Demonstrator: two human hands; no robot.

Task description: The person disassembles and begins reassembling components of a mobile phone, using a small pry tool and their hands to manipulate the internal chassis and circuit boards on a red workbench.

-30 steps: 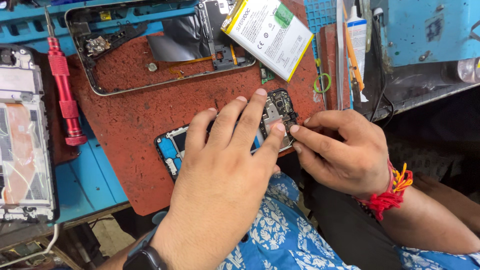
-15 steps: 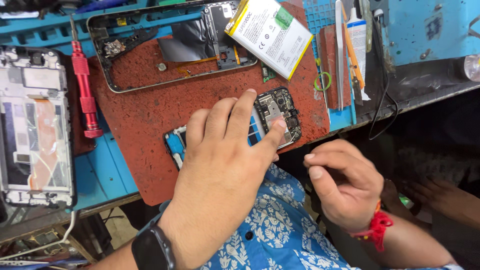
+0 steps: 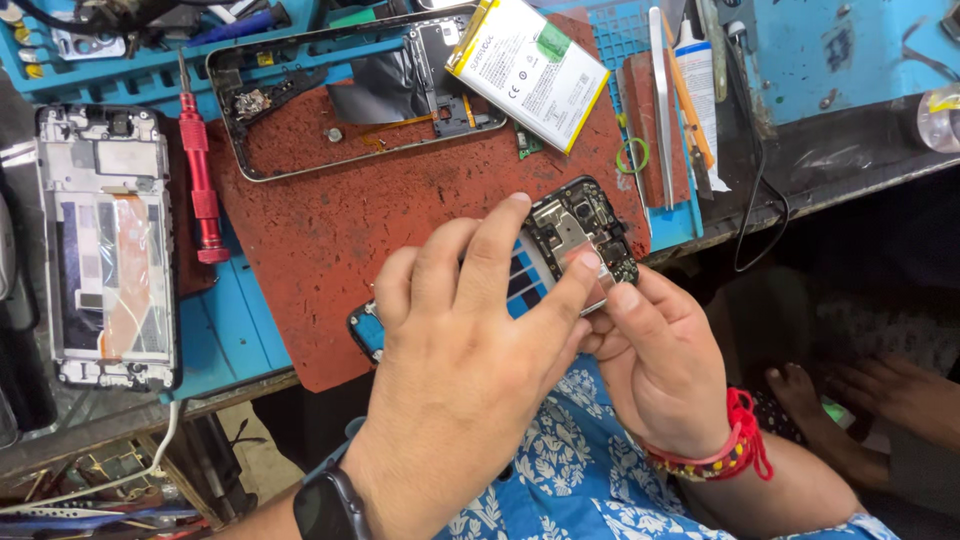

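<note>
An opened phone with a blue frame [image 3: 365,325] and bare circuit board [image 3: 580,215] lies at the near edge of a worn red work mat [image 3: 330,240]. My left hand [image 3: 470,340] lies flat over the phone, fingers spread, thumb pressing near the metal shield of the board. My right hand [image 3: 660,360], with a red thread band at the wrist, pinches the phone's right edge beside the left thumb. What sits between its fingertips is hidden.
A phone frame [image 3: 300,110] and a white battery [image 3: 530,70] lie at the back of the mat. A red screwdriver [image 3: 198,165] and another stripped phone [image 3: 105,245] lie at left. Tweezers [image 3: 660,100] lie at right. Another person's foot [image 3: 800,395] shows below.
My right hand has come back up from my lap to the phone's right edge. The left hand has stayed on the phone.
</note>
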